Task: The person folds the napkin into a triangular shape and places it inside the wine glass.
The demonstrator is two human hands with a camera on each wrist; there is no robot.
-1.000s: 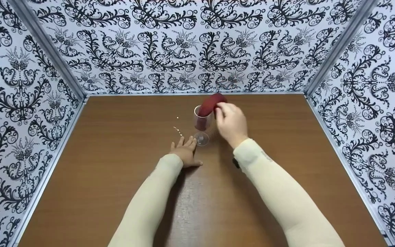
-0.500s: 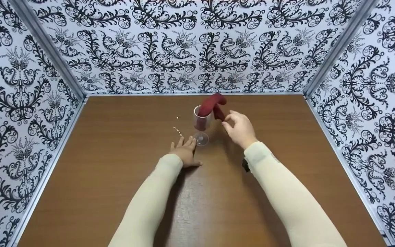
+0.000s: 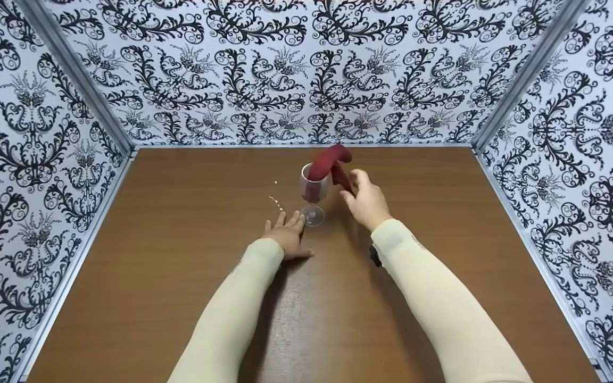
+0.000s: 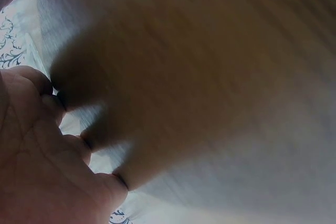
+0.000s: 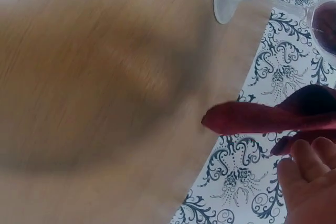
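A clear wine glass (image 3: 313, 216) stands upright toward the back of the table. One part of a red cloth (image 3: 330, 160) is tucked into its bowl; the rest arches over the rim and hangs down on the right. My left hand (image 3: 287, 238) lies with fingers spread, its fingertips at the glass foot. My right hand (image 3: 369, 202) is beside the hanging end, thumb and forefinger apart on either side of the cloth. In the right wrist view, several bent fingertips (image 5: 304, 163) are close to the cloth (image 5: 241, 118), whose pointed end sticks out past them; the thumb is hidden there.
The brown wooden table (image 3: 189, 266) is bounded by patterned black-and-white walls (image 3: 290, 74) at the back and both sides. Grey metal strips (image 3: 80, 80) run up the corners. Small bright specks (image 3: 275, 202) show on the table left of the glass.
My right hand has moved from the top of the cloth down to its hanging end, and its thumb and forefinger have spread apart. The left hand and glass have stayed in place.
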